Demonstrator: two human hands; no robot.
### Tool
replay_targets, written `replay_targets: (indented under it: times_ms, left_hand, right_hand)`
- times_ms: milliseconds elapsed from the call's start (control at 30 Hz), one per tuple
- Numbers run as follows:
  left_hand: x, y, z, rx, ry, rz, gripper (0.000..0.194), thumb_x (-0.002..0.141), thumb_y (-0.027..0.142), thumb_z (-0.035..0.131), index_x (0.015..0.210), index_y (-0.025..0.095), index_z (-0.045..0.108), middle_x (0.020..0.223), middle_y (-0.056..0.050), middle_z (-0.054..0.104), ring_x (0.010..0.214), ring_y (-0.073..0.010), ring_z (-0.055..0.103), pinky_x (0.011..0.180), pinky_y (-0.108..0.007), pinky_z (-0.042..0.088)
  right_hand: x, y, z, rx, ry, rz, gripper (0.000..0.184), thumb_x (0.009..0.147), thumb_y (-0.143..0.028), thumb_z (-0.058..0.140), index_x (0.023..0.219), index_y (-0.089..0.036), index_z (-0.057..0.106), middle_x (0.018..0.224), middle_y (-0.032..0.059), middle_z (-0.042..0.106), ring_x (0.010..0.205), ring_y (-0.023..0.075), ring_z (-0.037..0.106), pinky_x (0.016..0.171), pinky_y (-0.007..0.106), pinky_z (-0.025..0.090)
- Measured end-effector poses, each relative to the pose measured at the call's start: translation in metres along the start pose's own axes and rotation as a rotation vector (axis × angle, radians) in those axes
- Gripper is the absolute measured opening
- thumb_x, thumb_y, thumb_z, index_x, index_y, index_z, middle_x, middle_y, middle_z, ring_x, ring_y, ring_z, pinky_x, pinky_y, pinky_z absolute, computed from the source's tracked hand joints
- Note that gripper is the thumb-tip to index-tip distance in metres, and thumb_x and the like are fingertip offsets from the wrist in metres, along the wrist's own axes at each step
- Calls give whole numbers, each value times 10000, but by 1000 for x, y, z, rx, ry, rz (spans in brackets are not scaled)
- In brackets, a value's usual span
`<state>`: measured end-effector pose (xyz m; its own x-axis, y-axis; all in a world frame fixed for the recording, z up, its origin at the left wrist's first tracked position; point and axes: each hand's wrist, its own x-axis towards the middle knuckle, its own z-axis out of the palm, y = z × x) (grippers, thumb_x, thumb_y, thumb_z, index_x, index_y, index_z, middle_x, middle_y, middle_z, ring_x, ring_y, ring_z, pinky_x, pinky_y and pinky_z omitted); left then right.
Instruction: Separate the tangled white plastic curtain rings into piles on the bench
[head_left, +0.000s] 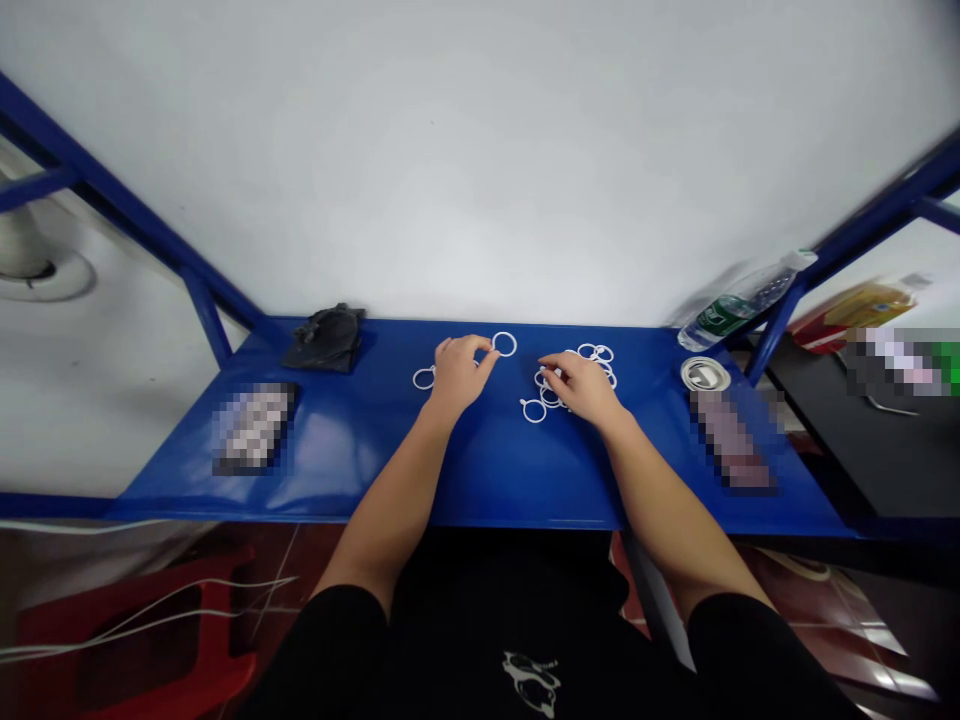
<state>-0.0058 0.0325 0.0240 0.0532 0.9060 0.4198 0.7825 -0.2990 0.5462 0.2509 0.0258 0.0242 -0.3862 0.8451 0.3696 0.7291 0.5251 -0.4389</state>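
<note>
My left hand [459, 372] has its thumb and fingertips pinched on the edge of a thin white ring [514, 348], which sticks out to the right of the fingers. Just left of that hand another white ring [424, 379] with a small knob lies on the blue tabletop [495, 470]. Over a loose pile of similar rings [604, 354], my right hand [581, 385] has its thumb and fingers drawn together; what is between them, if anything, is not discernible. At the pile's near side rests a single ring [535, 411]. The right hand covers part of the pile.
A crumpled black bag [326, 338] and a blurred-out flat item [256, 428] lie left. To the right are a plastic bottle [739, 308] leaning on the blue frame, a white tape roll [705, 375] and another blurred item [731, 440]. A wall [480, 200] rises behind.
</note>
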Motion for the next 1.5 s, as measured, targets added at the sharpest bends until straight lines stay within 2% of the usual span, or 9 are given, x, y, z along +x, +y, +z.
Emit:
replay_targets:
  times_ms: [200, 300, 467, 633, 1067, 1200, 1267, 1433, 1500]
  left_hand:
    - [-9, 18, 15, -86, -13, 200, 118, 1026, 336, 681, 1026, 274, 781, 1021, -1, 833, 960, -205, 759, 1155, -453, 432]
    - [-12, 20, 20, -83, 11, 239, 138, 1006, 376, 714, 984, 266, 794, 957, -3, 832, 926, -204, 750, 1094, -430, 473]
    - [-15, 24, 20, -112, -78, 302, 186, 1020, 407, 688, 1015, 269, 812, 1029, -21, 836, 981, -208, 743, 965, -387, 529]
    - [-15, 26, 19, -139, -111, 287, 211, 1051, 367, 624, 1079, 292, 820, 1099, -30, 833, 1018, -220, 749, 975, -414, 538]
    - [-17, 32, 23, -99, -50, 250, 210, 1020, 269, 621, 888, 243, 783, 925, -26, 823, 892, -206, 738, 878, -383, 523]
    - [-12, 29, 15, -49, -105, 257, 230, 1045, 319, 586, 951, 259, 788, 1017, -25, 823, 1004, -218, 725, 998, -417, 489]
    - [-7, 21, 7, 13, -111, 216, 213, 1039, 343, 597, 1012, 271, 795, 1108, -31, 814, 1107, -239, 700, 1087, -446, 440]
    - [6, -14, -14, 222, -116, -115, 192, 978, 315, 644, 1097, 303, 793, 1364, -50, 719, 1302, -309, 595, 1196, -542, 331]
    - [7, -26, -21, 259, -159, -170, 207, 958, 261, 633, 1083, 312, 790, 1413, -48, 686, 1342, -314, 561, 1222, -568, 306]
  right_hand:
    - [-5, -15, 11, 56, 59, -65, 193, 1017, -317, 606, 1128, -228, 736, 939, 58, 794, 725, 190, 698, 698, 311, 511]
    - [-6, -17, 11, 98, 67, -39, 246, 1019, -365, 623, 1204, -229, 710, 908, 47, 792, 689, 183, 691, 680, 305, 512]
    - [-5, -19, 8, 55, 14, -16, 313, 1069, -372, 527, 1286, -254, 718, 1032, 76, 805, 868, 223, 738, 799, 339, 558]
    - [-4, -19, 7, 42, 35, -17, 349, 1098, -408, 477, 1240, -258, 758, 1121, 98, 799, 1026, 254, 736, 907, 373, 568]
    - [-7, -25, 20, 30, 94, 51, 353, 1092, -428, 480, 1112, -224, 768, 994, 101, 803, 904, 251, 749, 801, 345, 559]
    - [-6, -26, 19, 50, 133, 78, 346, 1084, -427, 486, 1127, -234, 770, 1011, 91, 813, 919, 252, 755, 827, 352, 560]
    - [-5, -24, 15, 51, 174, 125, 350, 1072, -443, 499, 1121, -232, 773, 972, 88, 813, 881, 251, 756, 802, 353, 556]
    - [-1, -11, -2, 0, 241, 257, 319, 996, -490, 577, 971, -236, 768, 833, 64, 793, 758, 244, 728, 667, 337, 500]
    - [1, -7, -7, -35, 236, 296, 322, 971, -508, 597, 860, -241, 739, 787, 53, 777, 719, 239, 708, 633, 332, 466]
